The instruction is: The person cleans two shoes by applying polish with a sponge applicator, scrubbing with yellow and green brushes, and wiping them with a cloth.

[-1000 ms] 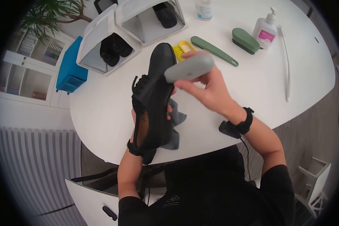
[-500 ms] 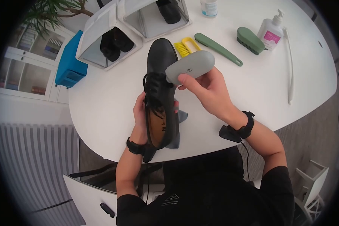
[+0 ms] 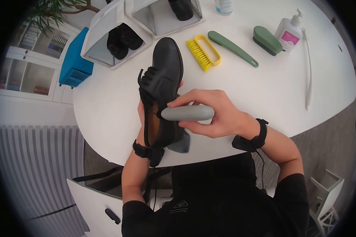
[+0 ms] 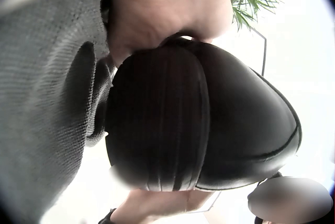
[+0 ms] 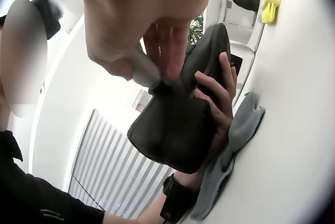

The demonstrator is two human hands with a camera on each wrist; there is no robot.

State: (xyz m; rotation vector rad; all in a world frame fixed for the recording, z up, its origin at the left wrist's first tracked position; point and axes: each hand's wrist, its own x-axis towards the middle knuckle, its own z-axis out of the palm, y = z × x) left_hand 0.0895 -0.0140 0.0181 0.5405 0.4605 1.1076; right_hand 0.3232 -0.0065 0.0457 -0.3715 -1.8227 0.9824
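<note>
In the head view a black lace-up shoe (image 3: 167, 59) is held up over the table, toe away from me and its tan-lined opening partly visible. My left hand (image 5: 219, 98) grips it from below, with fingers wrapped along its side in the right wrist view. My right hand (image 3: 219, 112) pinches a grey oval shoe polisher (image 3: 189, 113) between thumb and fingers. Its dark underside is at the shoe's side, near the opening and heel. The left wrist view looks at the heel and sole (image 4: 157, 124) up close. Beneath the shoe lies a grey cloth (image 5: 243, 122).
A yellow brush (image 3: 204, 53), a green long-handled brush (image 3: 233, 48) and a green oval brush (image 3: 267, 39) lie beyond my right hand. Farther right are a pump bottle (image 3: 289, 34) and a white long-handled stick (image 3: 308, 75). Boxes with black shoes (image 3: 124, 41) stand at the back left.
My right hand has moved the grey polisher from the shoe's front toward its heel end. The shoe has tilted, first showing its opening, now more of its side. The yellow brush has come into full view.
</note>
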